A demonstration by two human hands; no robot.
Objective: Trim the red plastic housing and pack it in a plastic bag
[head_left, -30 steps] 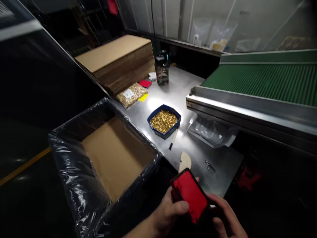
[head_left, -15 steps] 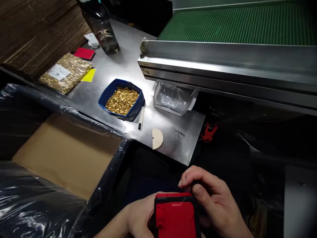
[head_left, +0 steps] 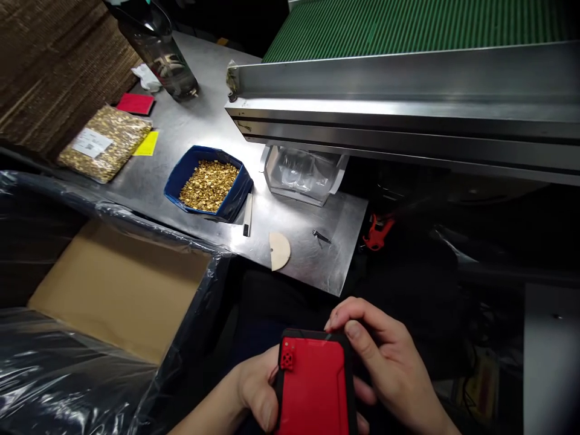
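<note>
A red phone case (head_left: 315,386) with a black rim sits at the bottom centre of the frame, gripped between two bare hands above a dark lap. The left hand (head_left: 256,393) cradles its left edge, fingers curled around the side with the thumb pressing the rim, while the right hand (head_left: 385,362) closes over the top right corner, index finger and thumb pinching the rim, apparently to steady the case for inspection. A red camera surround shows at the case's upper left corner.

Above, on the steel worktop (head_left: 335,266), a blue tray (head_left: 179,181) of small brass parts sits within easy reach. A sealed bag of the same brass parts (head_left: 118,136), bearing a white label too small to read, lies at upper left beside red and yellow cards. A plastic-lined cardboard carton (head_left: 118,290) stands open at lower left, just beside the worktop. A green conveyor belt (head_left: 408,24) runs across the top of the frame. No brand marks can be read.
</note>
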